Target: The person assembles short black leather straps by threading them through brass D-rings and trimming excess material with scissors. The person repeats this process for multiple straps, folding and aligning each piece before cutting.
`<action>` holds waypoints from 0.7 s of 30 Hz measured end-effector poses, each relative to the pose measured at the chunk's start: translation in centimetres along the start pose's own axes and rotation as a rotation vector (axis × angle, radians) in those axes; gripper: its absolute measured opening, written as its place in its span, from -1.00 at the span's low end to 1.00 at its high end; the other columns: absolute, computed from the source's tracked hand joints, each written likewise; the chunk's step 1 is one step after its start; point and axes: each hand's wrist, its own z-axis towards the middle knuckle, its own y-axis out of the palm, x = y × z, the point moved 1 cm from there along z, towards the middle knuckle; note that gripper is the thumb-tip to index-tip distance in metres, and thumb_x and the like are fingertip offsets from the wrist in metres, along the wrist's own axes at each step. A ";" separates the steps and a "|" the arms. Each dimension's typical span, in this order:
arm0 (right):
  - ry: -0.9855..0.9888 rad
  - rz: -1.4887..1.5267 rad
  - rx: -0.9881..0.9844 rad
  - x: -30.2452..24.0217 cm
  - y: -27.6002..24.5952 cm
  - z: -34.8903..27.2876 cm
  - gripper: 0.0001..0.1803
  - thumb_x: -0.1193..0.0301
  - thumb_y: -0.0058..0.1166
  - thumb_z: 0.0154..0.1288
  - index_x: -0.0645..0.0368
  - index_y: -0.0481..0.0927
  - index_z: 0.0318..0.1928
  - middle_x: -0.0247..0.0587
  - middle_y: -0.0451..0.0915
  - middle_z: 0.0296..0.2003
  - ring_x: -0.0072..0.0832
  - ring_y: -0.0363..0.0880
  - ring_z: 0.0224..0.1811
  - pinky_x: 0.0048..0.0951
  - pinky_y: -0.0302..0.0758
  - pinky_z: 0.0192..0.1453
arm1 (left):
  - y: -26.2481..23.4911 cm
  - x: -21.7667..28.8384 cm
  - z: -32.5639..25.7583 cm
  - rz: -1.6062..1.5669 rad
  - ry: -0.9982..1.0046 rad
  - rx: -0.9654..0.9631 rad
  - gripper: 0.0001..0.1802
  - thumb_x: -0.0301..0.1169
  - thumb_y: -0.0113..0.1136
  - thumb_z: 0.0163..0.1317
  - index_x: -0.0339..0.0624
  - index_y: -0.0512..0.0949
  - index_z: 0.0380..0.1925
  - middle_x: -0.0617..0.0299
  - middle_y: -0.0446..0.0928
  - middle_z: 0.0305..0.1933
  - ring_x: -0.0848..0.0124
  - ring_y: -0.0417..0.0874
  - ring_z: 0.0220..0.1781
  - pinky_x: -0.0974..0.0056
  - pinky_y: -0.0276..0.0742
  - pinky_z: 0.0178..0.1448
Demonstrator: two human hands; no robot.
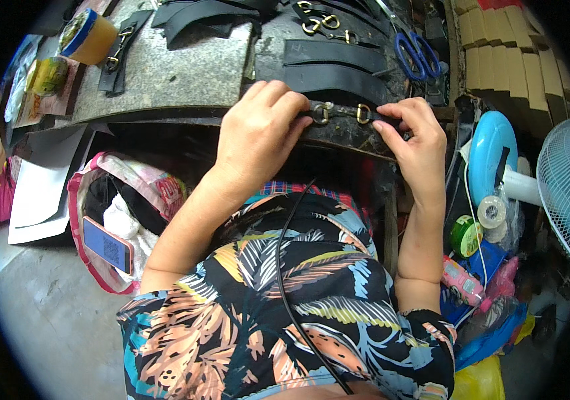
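The left hand point(253, 137) and right hand point(420, 137) had fingers clamped on a narrow black strap with gold-coloured metal fittings point(360, 114); holding it flat and evenly taut seemed wise.

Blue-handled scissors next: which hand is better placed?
Right, likely. The right hand is closer to the blue-handled scissors, which lie just beyond it; the left hand would have to reach across. Both hands pinch the dark strap, so the right would probably release first.

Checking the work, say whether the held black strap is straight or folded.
Straight where visible: the strap runs between left hand and right hand without a fold.
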 end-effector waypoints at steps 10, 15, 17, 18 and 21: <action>-0.293 -0.019 0.047 -3.1 2.4 1.8 -0.87 0.53 0.33 0.11 0.14 0.68 -0.29 -0.25 0.58 -0.32 -0.27 0.60 -0.26 -0.31 0.52 -0.19 | -1.3 -0.1 0.1 -0.006 -0.099 0.089 -0.66 -0.53 0.34 0.17 -0.19 0.60 -0.02 0.08 0.55 -0.17 0.11 0.63 -0.17 0.12 0.57 -0.08; -0.386 -0.187 0.082 -3.4 3.5 3.8 -0.85 0.44 0.34 0.13 0.05 0.72 -0.24 -0.29 0.59 -0.28 -0.29 0.58 -0.21 -0.30 0.54 -0.16 | -1.0 -0.7 1.8 0.378 -0.100 0.053 -0.66 -0.32 0.40 0.15 -0.13 0.65 -0.06 0.16 0.55 -0.17 0.19 0.60 -0.12 0.18 0.57 -0.08; -0.416 -0.226 0.115 -2.9 2.8 4.5 -0.86 0.42 0.33 0.16 0.05 0.72 -0.24 -0.29 0.60 -0.27 -0.28 0.58 -0.19 -0.28 0.53 -0.13 | -0.6 -0.6 2.3 0.441 -0.107 0.014 -0.58 -0.19 0.43 0.09 -0.05 0.67 -0.05 0.21 0.54 -0.17 0.22 0.57 -0.07 0.21 0.58 -0.06; -0.420 -0.242 0.111 -2.4 2.2 4.8 -0.87 0.41 0.32 0.17 0.05 0.72 -0.23 -0.28 0.60 -0.27 -0.27 0.58 -0.19 -0.27 0.53 -0.12 | -0.6 -0.7 2.5 0.451 -0.111 -0.010 -0.59 -0.19 0.43 0.09 -0.04 0.67 -0.04 0.22 0.54 -0.17 0.22 0.57 -0.07 0.21 0.59 -0.06; -0.261 -0.433 0.158 0.4 -1.2 6.6 -0.82 0.31 0.25 0.27 0.04 0.72 -0.15 -0.25 0.65 -0.20 -0.20 0.58 -0.13 -0.19 0.53 -0.03 | -0.6 -0.7 2.7 0.441 -0.120 -0.066 -0.60 -0.21 0.42 0.11 -0.04 0.67 -0.04 0.21 0.54 -0.15 0.21 0.56 -0.04 0.20 0.58 -0.02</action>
